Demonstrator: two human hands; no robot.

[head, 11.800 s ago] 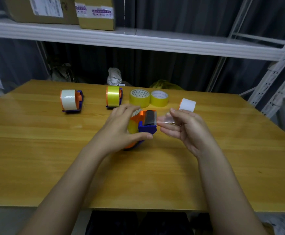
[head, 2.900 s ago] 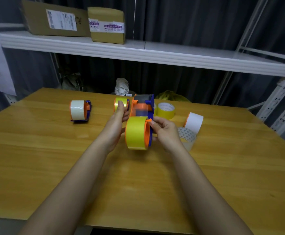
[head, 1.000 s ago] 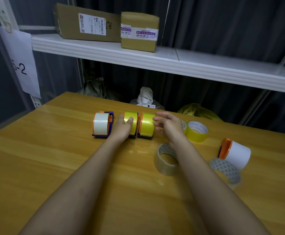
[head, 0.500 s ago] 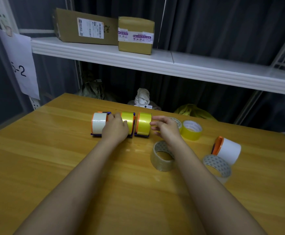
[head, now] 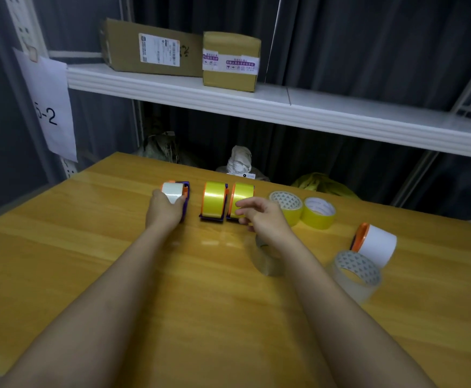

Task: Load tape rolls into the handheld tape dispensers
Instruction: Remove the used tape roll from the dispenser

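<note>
I see the left hand (head: 163, 210) gripping the white-roll dispenser (head: 176, 192) on the table (head: 60, 261), while the right hand (head: 261, 215), fingers loosely spread, hangs just beside two yellow-roll dispensers (head: 227, 200).

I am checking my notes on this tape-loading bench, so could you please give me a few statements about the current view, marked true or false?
1. The left hand grips the white-tape dispenser. True.
2. Two yellow-tape dispensers stand side by side. True.
3. The right hand holds a loose yellow roll off the table. False: it holds no roll and sits by the right yellow-tape dispenser; both loose yellow rolls lie on the table.
4. The shelf carries three boxes. False: two cardboard boxes show.
5. A clear roll lies near the white roll on an orange holder. True.
</note>
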